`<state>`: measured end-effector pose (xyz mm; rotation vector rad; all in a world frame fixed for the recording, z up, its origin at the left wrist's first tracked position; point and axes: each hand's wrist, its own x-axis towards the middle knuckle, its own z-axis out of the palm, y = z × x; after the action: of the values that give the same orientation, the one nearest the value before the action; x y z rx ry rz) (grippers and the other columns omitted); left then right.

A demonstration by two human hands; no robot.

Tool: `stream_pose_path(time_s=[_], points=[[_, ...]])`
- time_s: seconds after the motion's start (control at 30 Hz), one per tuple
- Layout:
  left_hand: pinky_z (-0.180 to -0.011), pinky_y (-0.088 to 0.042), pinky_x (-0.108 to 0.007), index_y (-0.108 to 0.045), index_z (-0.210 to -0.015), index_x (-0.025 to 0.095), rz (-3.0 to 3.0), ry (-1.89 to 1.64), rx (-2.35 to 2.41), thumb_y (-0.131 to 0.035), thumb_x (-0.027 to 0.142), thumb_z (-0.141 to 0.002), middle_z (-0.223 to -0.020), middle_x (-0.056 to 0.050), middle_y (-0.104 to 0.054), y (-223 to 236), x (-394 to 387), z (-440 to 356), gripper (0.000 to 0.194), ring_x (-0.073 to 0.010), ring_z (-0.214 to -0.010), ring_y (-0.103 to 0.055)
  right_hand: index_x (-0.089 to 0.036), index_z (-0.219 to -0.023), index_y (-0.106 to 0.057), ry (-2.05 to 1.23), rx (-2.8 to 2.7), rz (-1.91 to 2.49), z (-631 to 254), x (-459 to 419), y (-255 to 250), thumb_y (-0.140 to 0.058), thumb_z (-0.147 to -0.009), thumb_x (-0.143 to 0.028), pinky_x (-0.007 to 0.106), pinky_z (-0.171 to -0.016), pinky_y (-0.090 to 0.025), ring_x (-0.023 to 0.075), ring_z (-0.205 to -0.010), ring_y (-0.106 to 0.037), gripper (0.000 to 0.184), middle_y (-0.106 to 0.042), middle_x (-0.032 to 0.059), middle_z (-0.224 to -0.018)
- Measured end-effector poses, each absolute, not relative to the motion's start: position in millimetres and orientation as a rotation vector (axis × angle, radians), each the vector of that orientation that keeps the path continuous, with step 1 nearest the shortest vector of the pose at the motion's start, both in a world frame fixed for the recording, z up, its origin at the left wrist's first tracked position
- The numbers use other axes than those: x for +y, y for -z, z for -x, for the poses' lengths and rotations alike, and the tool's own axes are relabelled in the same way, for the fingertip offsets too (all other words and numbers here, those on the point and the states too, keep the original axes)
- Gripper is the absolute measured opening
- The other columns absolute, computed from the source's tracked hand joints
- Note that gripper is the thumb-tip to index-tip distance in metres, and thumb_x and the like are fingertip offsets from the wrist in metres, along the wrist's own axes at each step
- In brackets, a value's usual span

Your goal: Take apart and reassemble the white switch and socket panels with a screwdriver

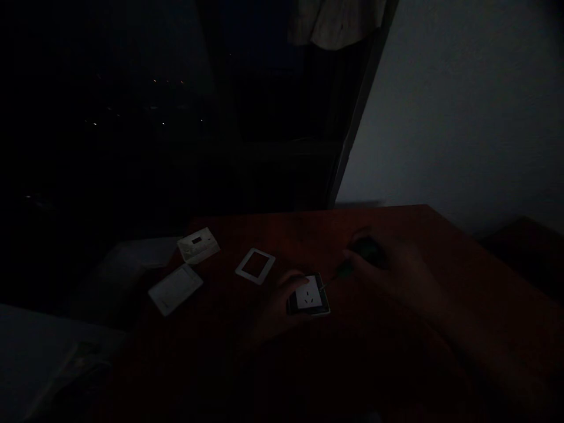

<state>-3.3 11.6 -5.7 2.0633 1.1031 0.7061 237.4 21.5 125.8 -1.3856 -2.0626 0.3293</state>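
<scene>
In dim light, a wall socket with a white face and dark surround rests on the reddish table. My left hand grips it from the left, with a finger over its upper edge and the thumb along the near side. A screwdriver with a dark green handle is in my right hand, fingers wrapped round the handle. Its thin shaft points down and left, and the tip meets the right edge of the socket's face. Whether the tip sits in a slot is too dark to tell.
A white square frame lies left of the socket. Farther left are a white rectangular plate or box and a pale piece with a dark slot. Behind the table is a dark window; a pale wall rises at right.
</scene>
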Motion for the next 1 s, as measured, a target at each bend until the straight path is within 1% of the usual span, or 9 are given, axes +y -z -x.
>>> stream_pose_path(time_s=[0.17, 0.37, 0.47, 0.57, 0.73, 0.8, 0.9, 0.93, 1.0], points=[[-0.103, -0.039, -0.04, -0.053, -0.125, 0.027, -2.081, -0.711, 1.085, -0.079, 0.036, -0.069, -0.136, -0.005, -0.046, 2, 12, 2, 0.063, -0.0267, -0.122, -0.046, -0.02, -0.094, -0.057, -0.31, -2.097, 1.398, -234, 22, -129, -0.058, -0.086, -0.037, 0.025, -0.057, -0.048, 0.0161, -0.065, -0.066, 0.019, -0.071, 0.0029, -0.079], [-0.103, -0.039, -0.04, -0.052, -0.125, 0.028, -2.096, -0.718, 1.071, -0.077, 0.036, -0.071, -0.135, -0.005, -0.046, 4, 13, 3, 0.06, -0.0265, -0.123, -0.046, -0.022, -0.094, -0.054, -0.352, -2.159, 1.411, -228, 21, -135, -0.057, -0.086, -0.039, 0.025, -0.057, -0.045, 0.0166, -0.067, -0.066, 0.019, -0.069, 0.0019, -0.08], [-0.102, -0.04, -0.038, -0.051, -0.126, 0.029, -2.082, -0.735, 1.058, -0.076, 0.036, -0.072, -0.135, -0.004, -0.046, 4, 12, 3, 0.059, -0.0251, -0.121, -0.047, -0.021, -0.1, -0.052, -0.334, -2.192, 1.445, -226, 21, -138, -0.056, -0.085, -0.032, 0.026, -0.056, -0.044, 0.0175, -0.066, -0.066, 0.019, -0.069, 0.0032, -0.081], [-0.101, -0.041, -0.039, -0.053, -0.124, 0.029, -2.06, -0.728, 1.075, -0.076, 0.037, -0.072, -0.133, -0.004, -0.048, 2, 11, 2, 0.058, -0.026, -0.121, -0.048, -0.02, -0.108, -0.049, -0.298, -2.264, 1.456, -226, 21, -140, -0.056, -0.082, -0.025, 0.027, -0.058, -0.045, 0.0182, -0.067, -0.066, 0.027, -0.07, 0.0047, -0.084], [-0.102, -0.041, -0.04, -0.054, -0.123, 0.028, -2.077, -0.726, 1.094, -0.075, 0.037, -0.072, -0.133, -0.005, -0.048, -2, 11, 0, 0.056, -0.0265, -0.12, -0.048, -0.02, -0.11, -0.051, -0.097, -2.361, 1.523, -221, 19, -143, -0.05, -0.087, -0.035, 0.03, -0.059, -0.045, 0.0234, -0.074, -0.067, 0.027, -0.07, 0.0079, -0.088], [-0.102, -0.041, -0.039, -0.054, -0.123, 0.027, -2.092, -0.731, 1.093, -0.075, 0.038, -0.072, -0.133, -0.005, -0.047, -2, 11, 0, 0.056, -0.026, -0.121, -0.047, -0.02, -0.111, -0.052, -0.097, -2.367, 1.519, -219, 18, -145, -0.051, -0.086, -0.031, 0.029, -0.058, -0.044, 0.0218, -0.07, -0.066, 0.028, -0.07, 0.0072, -0.089], [-0.101, -0.041, -0.038, -0.053, -0.124, 0.027, -2.099, -0.726, 1.091, -0.075, 0.039, -0.073, -0.133, -0.005, -0.047, -2, 11, 1, 0.056, -0.026, -0.12, -0.047, -0.021, -0.117, -0.05, -0.214, -2.38, 1.424, -218, 16, -147, -0.053, -0.081, -0.021, 0.027, -0.06, -0.044, 0.0181, -0.072, -0.066, 0.036, -0.069, 0.006, -0.098], [-0.101, -0.041, -0.038, -0.053, -0.124, 0.027, -2.101, -0.721, 1.093, -0.074, 0.039, -0.073, -0.133, -0.005, -0.047, -2, 11, 1, 0.057, -0.0262, -0.12, -0.047, -0.021, -0.117, -0.05, -0.223, -2.386, 1.403, -218, 15, -148, -0.053, -0.081, -0.02, 0.026, -0.061, -0.044, 0.0178, -0.074, -0.066, 0.037, -0.069, 0.0056, -0.099], [-0.1, -0.042, -0.038, -0.052, -0.125, 0.029, -2.107, -0.709, 1.101, -0.074, 0.04, -0.074, -0.133, -0.004, -0.047, -2, 10, 1, 0.057, -0.0262, -0.12, -0.048, -0.022, -0.114, -0.052, -0.144, -2.414, 1.42, -217, 15, -148, -0.053, -0.085, -0.027, 0.027, -0.059, -0.043, 0.0191, -0.074, -0.066, 0.029, -0.07, 0.0055, -0.096]])
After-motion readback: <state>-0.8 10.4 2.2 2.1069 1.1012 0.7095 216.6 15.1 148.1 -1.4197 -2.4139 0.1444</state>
